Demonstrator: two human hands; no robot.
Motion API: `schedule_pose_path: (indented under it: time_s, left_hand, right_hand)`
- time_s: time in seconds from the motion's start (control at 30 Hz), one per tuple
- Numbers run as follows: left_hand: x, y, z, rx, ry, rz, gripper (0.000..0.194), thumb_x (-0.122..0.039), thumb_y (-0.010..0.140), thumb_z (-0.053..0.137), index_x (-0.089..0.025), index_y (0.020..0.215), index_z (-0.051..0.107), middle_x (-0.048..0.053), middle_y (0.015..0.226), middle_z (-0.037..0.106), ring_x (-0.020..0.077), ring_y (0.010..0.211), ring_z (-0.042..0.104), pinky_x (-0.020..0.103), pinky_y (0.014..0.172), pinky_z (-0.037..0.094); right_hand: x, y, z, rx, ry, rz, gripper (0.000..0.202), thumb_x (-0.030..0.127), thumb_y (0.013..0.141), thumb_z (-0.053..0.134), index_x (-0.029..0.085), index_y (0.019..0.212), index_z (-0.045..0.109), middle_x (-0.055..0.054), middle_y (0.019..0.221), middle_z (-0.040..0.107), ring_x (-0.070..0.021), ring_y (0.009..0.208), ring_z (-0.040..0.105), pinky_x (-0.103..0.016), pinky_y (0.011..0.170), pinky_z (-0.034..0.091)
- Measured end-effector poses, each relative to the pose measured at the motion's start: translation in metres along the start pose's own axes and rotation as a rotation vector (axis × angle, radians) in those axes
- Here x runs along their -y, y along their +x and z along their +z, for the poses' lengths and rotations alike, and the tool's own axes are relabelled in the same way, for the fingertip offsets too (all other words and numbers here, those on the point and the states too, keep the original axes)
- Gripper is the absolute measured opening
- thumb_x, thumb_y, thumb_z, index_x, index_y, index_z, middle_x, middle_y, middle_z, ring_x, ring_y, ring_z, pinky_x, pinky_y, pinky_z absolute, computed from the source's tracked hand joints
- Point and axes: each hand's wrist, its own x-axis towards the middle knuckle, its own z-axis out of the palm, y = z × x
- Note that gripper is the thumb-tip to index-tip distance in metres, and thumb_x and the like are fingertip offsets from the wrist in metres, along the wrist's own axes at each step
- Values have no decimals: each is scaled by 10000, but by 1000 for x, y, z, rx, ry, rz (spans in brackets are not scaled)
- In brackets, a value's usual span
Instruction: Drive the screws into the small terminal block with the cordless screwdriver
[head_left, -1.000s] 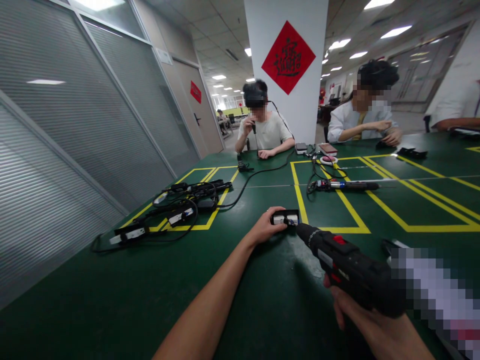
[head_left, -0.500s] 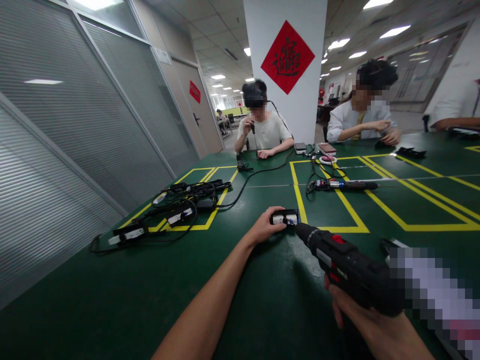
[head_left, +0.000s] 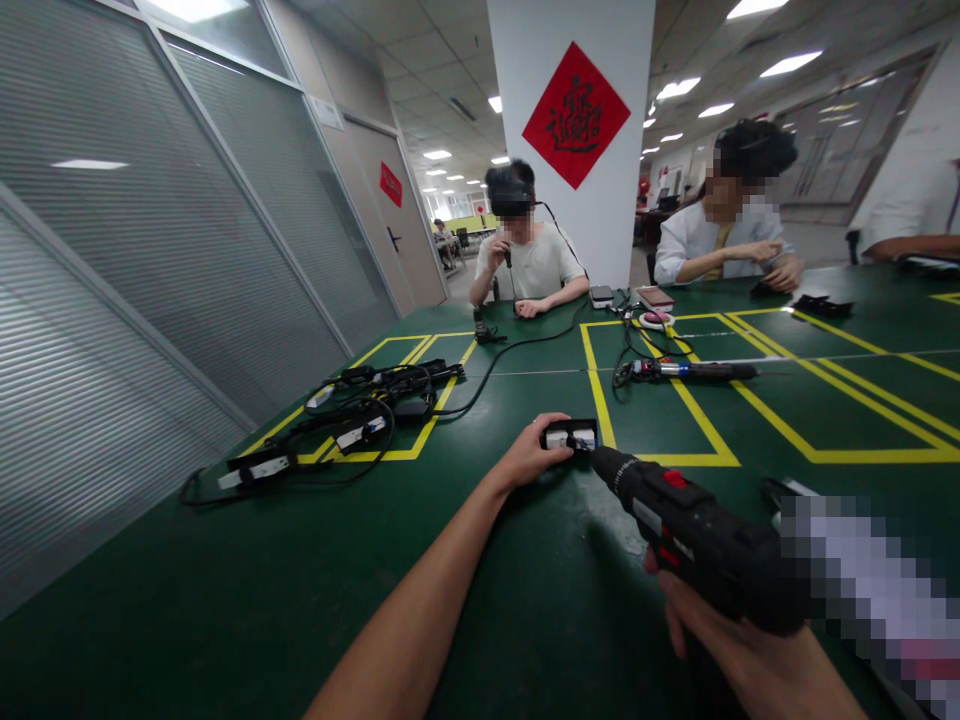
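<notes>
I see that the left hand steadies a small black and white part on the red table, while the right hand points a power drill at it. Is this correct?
Not quite: the table is dark green with yellow lines, as the head view shows. The left hand does steady the small black and white part, and the right hand points the power drill at it.

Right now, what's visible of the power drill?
The drill is black, plastic-looking, with red accents on top and a knurled chuck. It is held low and tilted, nose pointing away toward a small black-and-white block on the green table. The right hand grips it from below; the left hand steadies the block.
</notes>
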Motion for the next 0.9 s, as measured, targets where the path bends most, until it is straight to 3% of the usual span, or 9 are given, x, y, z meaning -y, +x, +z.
schedule_pose_path:
  time_s: [0.3,0.9]
  left_hand:
    - [0,0,0,-2,-5,1,528,-211,662,630,-179,1162,463,77,1100,514,172,921,519,316,838,407]
    - [-1,-1,-1,4,4,10,518,-205,668,621,-174,1160,465,82,1123,506,174,943,514,310,845,406]
  right_hand:
    - [18,-6,6,-65,-113,-70,202,400,678,521,220,766,499,56,400,538,-131,257,489,-258,284,391]
    - [9,-5,4,-42,-115,-79,159,368,707,532,214,744,542,57,349,519,-129,254,502,-214,242,371]
